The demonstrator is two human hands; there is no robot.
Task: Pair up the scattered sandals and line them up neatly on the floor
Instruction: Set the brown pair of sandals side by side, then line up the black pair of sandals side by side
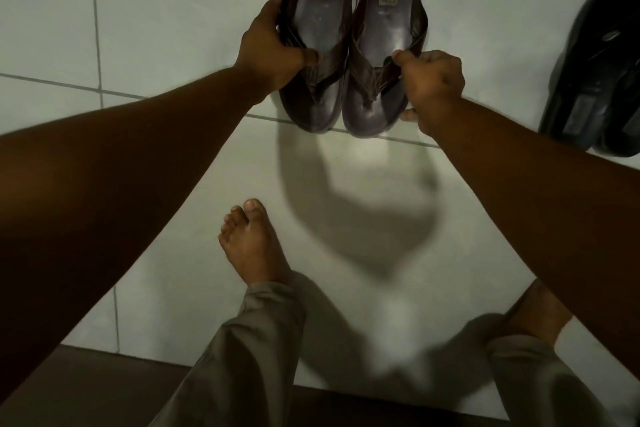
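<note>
We count two brown sandals (322,45) (384,45) side by side at the far middle, one grip on each: our left hand (273,48) and our right hand (433,83). At the far right we see dark footwear (595,73); how many pieces, we cannot tell. Near us are two bare feet (252,243) (536,312).

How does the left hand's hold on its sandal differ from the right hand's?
The left hand wraps the outer edge and strap of the left brown sandal, fingers spread. The right hand pinches the strap of the right brown sandal in a closed grip, nearer the toe end. Both sandals sit side by side, toes toward the person.
</note>
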